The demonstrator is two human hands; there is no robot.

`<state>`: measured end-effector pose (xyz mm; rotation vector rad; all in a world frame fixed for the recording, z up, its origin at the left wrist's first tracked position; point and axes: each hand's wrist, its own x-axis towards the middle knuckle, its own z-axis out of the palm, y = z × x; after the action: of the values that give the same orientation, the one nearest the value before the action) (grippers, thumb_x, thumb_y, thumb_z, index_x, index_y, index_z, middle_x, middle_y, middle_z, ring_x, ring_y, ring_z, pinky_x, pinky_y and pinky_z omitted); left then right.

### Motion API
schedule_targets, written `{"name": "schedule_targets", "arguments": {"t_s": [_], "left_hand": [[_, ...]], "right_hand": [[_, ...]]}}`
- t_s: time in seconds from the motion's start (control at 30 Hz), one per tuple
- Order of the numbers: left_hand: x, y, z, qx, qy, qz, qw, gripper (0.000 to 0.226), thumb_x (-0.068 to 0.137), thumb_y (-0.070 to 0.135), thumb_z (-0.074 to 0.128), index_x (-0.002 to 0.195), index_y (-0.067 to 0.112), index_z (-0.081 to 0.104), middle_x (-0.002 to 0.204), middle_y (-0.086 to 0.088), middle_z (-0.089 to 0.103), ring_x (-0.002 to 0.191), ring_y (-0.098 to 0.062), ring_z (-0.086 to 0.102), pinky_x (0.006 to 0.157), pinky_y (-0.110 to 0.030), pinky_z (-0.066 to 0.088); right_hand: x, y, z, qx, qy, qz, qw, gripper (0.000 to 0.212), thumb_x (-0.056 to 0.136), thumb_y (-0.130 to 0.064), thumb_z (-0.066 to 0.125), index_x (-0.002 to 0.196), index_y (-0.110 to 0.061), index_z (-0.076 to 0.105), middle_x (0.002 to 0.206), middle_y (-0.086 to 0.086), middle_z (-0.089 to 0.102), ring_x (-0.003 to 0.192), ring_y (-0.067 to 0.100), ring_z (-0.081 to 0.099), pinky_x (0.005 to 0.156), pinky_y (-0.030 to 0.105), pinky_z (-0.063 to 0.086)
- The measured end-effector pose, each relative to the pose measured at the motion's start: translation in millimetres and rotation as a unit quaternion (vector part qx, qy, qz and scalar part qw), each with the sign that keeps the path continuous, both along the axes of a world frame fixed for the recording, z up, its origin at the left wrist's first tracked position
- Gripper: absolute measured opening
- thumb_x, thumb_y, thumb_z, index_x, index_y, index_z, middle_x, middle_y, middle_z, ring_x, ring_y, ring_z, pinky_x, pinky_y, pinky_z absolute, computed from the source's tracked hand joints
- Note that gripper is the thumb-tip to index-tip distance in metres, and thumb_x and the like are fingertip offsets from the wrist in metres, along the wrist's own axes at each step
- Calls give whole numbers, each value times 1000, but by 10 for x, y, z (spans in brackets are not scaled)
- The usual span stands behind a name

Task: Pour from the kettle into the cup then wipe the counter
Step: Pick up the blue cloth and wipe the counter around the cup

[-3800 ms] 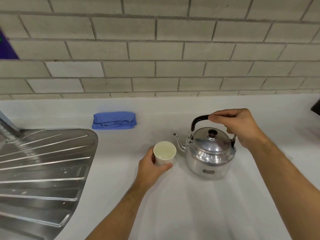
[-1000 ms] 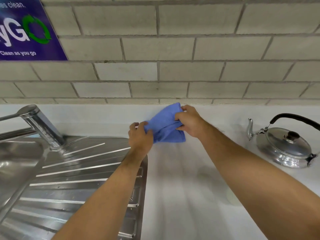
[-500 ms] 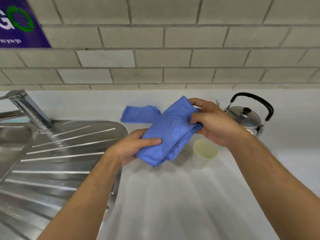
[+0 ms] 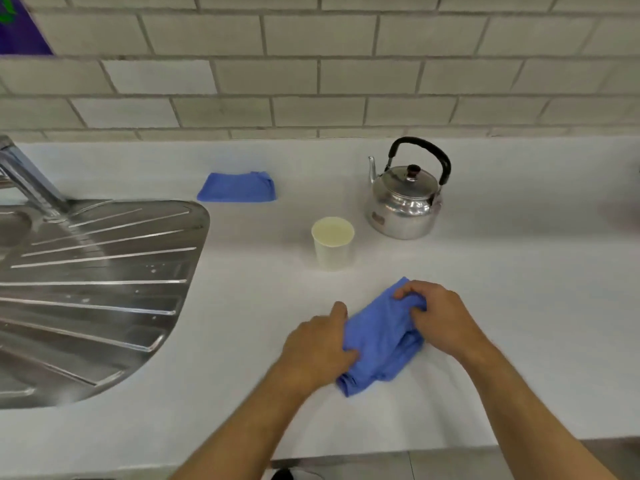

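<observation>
A crumpled blue cloth (image 4: 379, 337) lies on the white counter (image 4: 502, 306) near its front edge. My left hand (image 4: 317, 348) grips its left side and my right hand (image 4: 440, 317) grips its upper right side. Behind the cloth stands a white paper cup (image 4: 333, 242) with pale liquid in it. A shiny metal kettle (image 4: 405, 199) with a black handle stands upright to the right of the cup, spout pointing left.
A second folded blue cloth (image 4: 237, 187) lies at the back near the brick wall. A steel drainboard (image 4: 90, 278) and tap (image 4: 24, 178) fill the left. The counter's front edge (image 4: 433, 448) runs below my arms.
Both hands have brought the blue cloth from mid-air near the wall down onto the counter in front of the cup. The kettle and cup stand untouched.
</observation>
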<state>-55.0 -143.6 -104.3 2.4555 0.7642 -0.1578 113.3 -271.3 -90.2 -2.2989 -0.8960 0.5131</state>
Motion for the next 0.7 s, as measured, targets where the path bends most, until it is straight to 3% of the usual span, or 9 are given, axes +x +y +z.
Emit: {"name": "schedule_targets", "arguments": {"t_s": [0.07,0.13,0.2,0.27,0.3,0.37,0.5,0.7], "left_hand": [[16,-152,-59,157,-37,-32,986,57,83,36,55,134,20,38,129,-8,49,116,-29,46,91,-38,39],[29,-235,-99,169,-111,-96,975,59,91,37,46,145,22,31,155,-6,26,142,-25,23,110,-38,24],[17,-282,-193,128,-119,-156,972,58,99,43,29,152,27,12,162,8,0,148,-9,-9,121,-38,4],[-45,-322,-320,111,-83,-189,972,58,99,50,14,152,33,-1,157,16,-13,142,-2,-24,121,-37,-6],[-88,-329,-373,121,-73,-202,969,58,98,53,10,151,35,-3,157,16,-13,142,-2,-25,121,-36,-8],[-160,-333,-431,125,-67,-222,965,60,96,58,8,151,36,-5,160,15,-10,143,-2,-24,121,-36,-9],[-184,-328,-431,102,-66,-236,964,67,94,64,12,150,36,-11,160,15,-17,141,0,-28,120,-36,-12],[182,-502,-336,73,-72,-255,961,72,94,60,18,151,27,-12,160,5,-20,143,-10,-29,120,-40,-12]], "right_hand": [[-53,-58,-41,-96,-138,-39,985,38,86,-9,56,121,-20,65,132,10,58,115,32,55,88,32,48],[-227,-7,-51,-117,-220,-76,965,40,87,-24,58,126,-17,61,134,13,55,117,36,51,90,41,46],[-446,143,-93,-123,-179,-84,972,50,91,-37,51,132,-9,55,138,18,53,125,38,48,98,43,42],[-618,329,-217,-157,-60,-97,981,73,95,-51,39,150,-2,29,161,20,23,148,39,18,117,48,20],[-675,399,-287,-168,-13,-108,980,84,95,-58,33,155,-2,13,165,19,3,151,37,-1,121,48,5],[-716,477,-416,-157,7,-136,978,96,93,-67,26,155,-2,-6,164,16,-16,150,33,-21,119,46,-10],[-681,484,-561,-145,-32,-164,975,92,93,-69,16,155,-5,-12,165,12,-18,150,28,-22,119,43,-14],[-250,336,-625,-132,-74,-160,976,84,96,-63,15,157,-9,-7,167,6,-8,152,24,-14,120,40,-9]]}}
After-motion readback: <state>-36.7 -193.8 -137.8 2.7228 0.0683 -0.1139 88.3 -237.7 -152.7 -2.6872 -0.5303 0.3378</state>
